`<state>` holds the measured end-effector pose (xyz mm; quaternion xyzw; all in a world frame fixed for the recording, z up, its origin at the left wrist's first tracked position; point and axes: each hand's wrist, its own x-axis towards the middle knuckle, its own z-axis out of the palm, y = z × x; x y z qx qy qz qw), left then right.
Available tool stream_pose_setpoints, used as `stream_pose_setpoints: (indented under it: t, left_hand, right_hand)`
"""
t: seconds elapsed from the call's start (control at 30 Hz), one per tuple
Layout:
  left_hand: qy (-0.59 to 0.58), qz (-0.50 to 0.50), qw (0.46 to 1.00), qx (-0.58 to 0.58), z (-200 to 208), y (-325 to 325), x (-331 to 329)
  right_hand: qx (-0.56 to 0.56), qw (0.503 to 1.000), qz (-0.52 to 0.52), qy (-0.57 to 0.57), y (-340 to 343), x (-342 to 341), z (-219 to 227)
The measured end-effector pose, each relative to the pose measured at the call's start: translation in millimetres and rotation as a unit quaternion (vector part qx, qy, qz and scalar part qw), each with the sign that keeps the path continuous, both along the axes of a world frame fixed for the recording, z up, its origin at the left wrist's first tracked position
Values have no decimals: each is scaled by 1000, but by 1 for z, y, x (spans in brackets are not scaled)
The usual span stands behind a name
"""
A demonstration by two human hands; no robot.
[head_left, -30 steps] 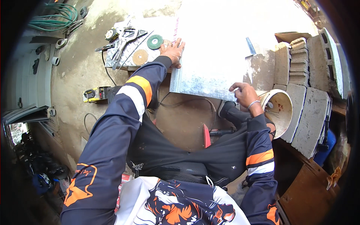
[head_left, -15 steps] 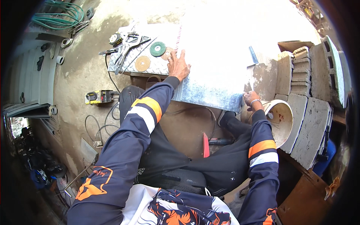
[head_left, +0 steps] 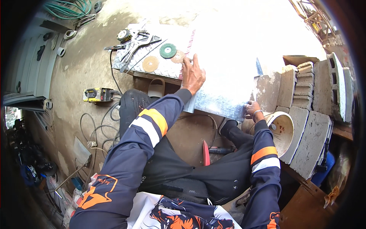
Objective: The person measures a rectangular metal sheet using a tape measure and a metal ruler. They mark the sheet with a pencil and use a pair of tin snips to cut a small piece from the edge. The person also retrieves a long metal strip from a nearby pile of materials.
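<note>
A shiny sheet of metal (head_left: 219,101) lies before me, its far part washed out by glare. My left hand (head_left: 193,76) rests on its left side, palm down with the fingers stretched out. At the near right corner, my right hand (head_left: 252,110) has its fingers curled round the sheet's edge. Left of my left hand, a checkered metal plate (head_left: 175,70) bears a green grinding disc (head_left: 167,50), two tan discs (head_left: 150,64), a metal locking clamp (head_left: 133,49) and a tape measure (head_left: 124,35).
A yellow and black power unit (head_left: 97,95) with cables sits on the floor at left. A power tool with a red guard (head_left: 206,152) lies between my legs. A white bucket (head_left: 283,131) and concrete blocks (head_left: 310,135) stand at right. A green hose (head_left: 70,9) lies far left.
The whole view has shifted slightly. My left hand has moved a little right and nearer, away from the discs. My right hand stays at the sheet's near right corner.
</note>
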<state>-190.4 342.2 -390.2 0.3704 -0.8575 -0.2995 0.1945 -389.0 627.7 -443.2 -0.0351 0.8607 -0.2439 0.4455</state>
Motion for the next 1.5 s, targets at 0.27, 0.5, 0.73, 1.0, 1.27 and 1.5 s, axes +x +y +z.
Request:
stream_pose_setpoints:
  t: [0.27, 0.5, 0.73, 1.0, 1.27, 1.5]
  left_hand:
    - [73, -109, 990, 45, 32, 132, 0]
    - [47, -142, 988, 34, 19, 179, 22]
    - [59, -124, 989, 50, 19, 186, 24]
    - [42, -107, 992, 55, 15, 181, 27]
    - [24, -89, 994, 53, 15, 166, 32]
    - [49, -83, 995, 35, 17, 158, 17]
  right_hand:
    - [-6, 1000, 0, -29, -3, 6, 11]
    - [-22, 998, -17, -63, -5, 15, 35]
    - [8, 999, 25, -26, -3, 8, 29]
    - [-10, 999, 5, -33, -2, 4, 19]
    - [-48, 998, -7, -26, -17, 10, 10]
    - [-101, 965, 133, 204, 19, -8, -49]
